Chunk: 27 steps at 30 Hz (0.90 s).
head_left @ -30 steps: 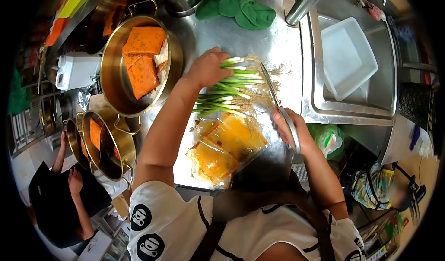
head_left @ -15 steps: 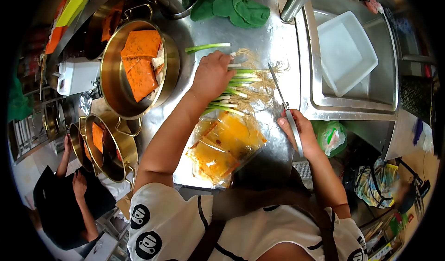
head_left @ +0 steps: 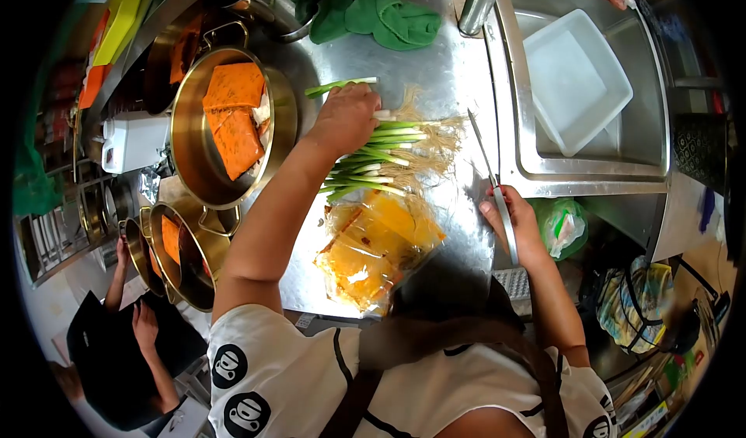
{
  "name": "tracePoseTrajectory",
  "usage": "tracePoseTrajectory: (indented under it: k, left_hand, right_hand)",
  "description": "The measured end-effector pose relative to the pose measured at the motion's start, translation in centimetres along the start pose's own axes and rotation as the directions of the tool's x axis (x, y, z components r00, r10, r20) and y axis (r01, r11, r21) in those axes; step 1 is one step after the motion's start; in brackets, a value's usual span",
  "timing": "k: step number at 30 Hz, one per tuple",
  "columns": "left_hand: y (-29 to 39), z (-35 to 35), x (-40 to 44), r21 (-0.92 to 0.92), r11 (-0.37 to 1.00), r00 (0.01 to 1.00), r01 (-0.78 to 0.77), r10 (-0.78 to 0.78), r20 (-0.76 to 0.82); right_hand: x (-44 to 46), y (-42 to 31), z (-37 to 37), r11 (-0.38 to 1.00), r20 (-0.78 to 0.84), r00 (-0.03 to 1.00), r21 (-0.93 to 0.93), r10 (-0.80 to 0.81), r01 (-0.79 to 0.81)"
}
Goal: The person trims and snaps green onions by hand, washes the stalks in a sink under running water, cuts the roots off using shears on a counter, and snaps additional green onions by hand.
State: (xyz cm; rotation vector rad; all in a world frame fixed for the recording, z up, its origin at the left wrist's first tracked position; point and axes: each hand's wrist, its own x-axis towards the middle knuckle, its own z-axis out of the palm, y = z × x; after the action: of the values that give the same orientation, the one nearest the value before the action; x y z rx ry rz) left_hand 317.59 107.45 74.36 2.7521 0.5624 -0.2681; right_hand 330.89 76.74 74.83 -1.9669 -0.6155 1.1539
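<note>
A bunch of scallions (head_left: pixel 392 139) with their roots still on lies across the steel counter, roots pointing right. My left hand (head_left: pixel 348 119) is over the upper part of the bunch, fingers curled down around some stalks; its fingertips are partly hidden. Just beyond it, a single scallion without roots (head_left: pixel 318 91) lies apart. To the right of the roots, my right hand (head_left: pixel 514 224) grips a knife (head_left: pixel 488 158) by its grey handle, blade pointing away from me and not touching the scallions. Nearer my body rests a clear plastic packet (head_left: pixel 377 247) with orange-yellow contents.
On the left stands a brass-coloured pot (head_left: pixel 284 119) holding orange blocks, with smaller pots (head_left: pixel 214 244) nearer. A green cloth (head_left: pixel 388 14) lies at the back. At right, a sink (head_left: pixel 528 162) contains a white tub (head_left: pixel 583 80). Another person's hands (head_left: pixel 144 325) are at lower left.
The view has shifted slightly. My left hand has moved a little leftward along the scallions, away from the root ends. The knife remains in my right hand, beside the roots.
</note>
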Motion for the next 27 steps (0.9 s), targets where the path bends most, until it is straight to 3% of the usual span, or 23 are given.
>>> tracePoseTrajectory:
  k: [2,3,5,6,8,9,12,13,17,19,20,21,22,23,25,26,27]
  left_hand:
    - [0.1,0.4,0.0,0.204,0.974,0.988,-0.101,0.123,-0.098]
    - [0.3,0.1,0.1,0.210,0.972,0.987,-0.101,0.124,-0.101]
    - [0.9,-0.5,0.2,0.044,0.999,0.990,0.024,-0.018,-0.139]
    - [1.6,-0.8,0.5,0.044,0.999,0.990,0.021,-0.014,-0.137]
    - [3.3,-0.7,1.0,-0.147,0.987,0.997,-0.071,0.071,-0.006]
    - [4.1,-0.3,1.1,-0.189,0.981,0.999,-0.044,0.044,-0.005]
    - [4.1,1.0,1.7,-0.226,0.967,0.987,-0.119,0.090,-0.135]
    - [3.7,1.0,2.1,-0.210,0.977,0.999,-0.041,0.041,-0.003]
    - [3.6,0.5,2.4,-0.199,0.980,0.998,-0.011,0.022,0.053]
    - [3.6,0.6,2.1,-0.224,0.970,0.981,-0.099,0.058,-0.185]
    - [4.1,-0.5,1.9,-0.217,0.971,0.980,-0.101,0.059,-0.189]
    - [4.9,-2.4,1.5,-0.294,0.954,0.995,0.060,-0.081,-0.060]
    - [5.5,-3.4,1.0,-0.350,0.909,0.974,0.228,-0.213,0.082]
    - [5.5,-3.5,0.4,-0.349,0.908,0.973,0.232,-0.219,0.077]
    - [5.4,-3.4,-0.9,-0.731,0.641,0.970,0.236,-0.112,0.216]
    - [5.3,-3.1,-1.2,-0.730,0.641,0.970,0.239,-0.117,0.215]
    - [5.2,-2.7,-1.3,-0.847,0.460,0.957,0.265,-0.019,0.289]
  right_hand:
    - [0.1,0.6,0.0,1.000,-0.020,1.000,0.007,0.016,-0.015]
    - [0.0,0.3,-0.1,1.000,-0.021,1.000,0.009,0.009,-0.009]
    - [-0.4,-0.4,-0.4,1.000,0.003,1.000,0.002,-0.021,0.021]
    - [-0.4,-0.3,-0.4,1.000,0.000,1.000,0.004,-0.019,0.019]
    - [-0.7,-0.1,-0.5,1.000,0.024,1.000,0.011,-0.001,0.000]
    - [-0.8,0.0,-0.6,1.000,0.024,1.000,0.003,-0.001,0.001]
    - [-1.0,0.1,-0.6,0.999,0.005,0.999,0.030,-0.041,0.040]
    - [-1.2,-0.1,-0.6,0.997,0.032,0.999,0.076,-0.008,0.005]
    - [-1.5,-1.7,-1.0,0.994,0.184,0.983,0.101,0.012,-0.031]
    - [-1.4,-1.5,-0.8,0.998,0.192,0.981,0.059,0.026,-0.038]
    - [-1.2,-1.3,-0.6,0.999,0.204,0.978,0.013,0.049,-0.053]
    - [-1.1,-1.1,-0.5,0.999,0.196,0.980,-0.017,0.037,-0.034]
    - [-1.0,-1.5,-0.6,0.999,0.198,0.980,-0.019,0.030,-0.027]
    - [-0.9,-2.2,-0.8,0.998,0.202,0.979,-0.067,-0.007,0.021]
    - [-0.8,-3.0,-1.1,0.991,0.216,0.976,-0.113,-0.043,0.069]
    - [-0.6,-3.3,-1.2,0.988,0.224,0.971,-0.113,-0.080,0.107]
    - [-0.4,-3.5,-1.3,0.983,0.230,0.966,-0.113,-0.117,0.146]
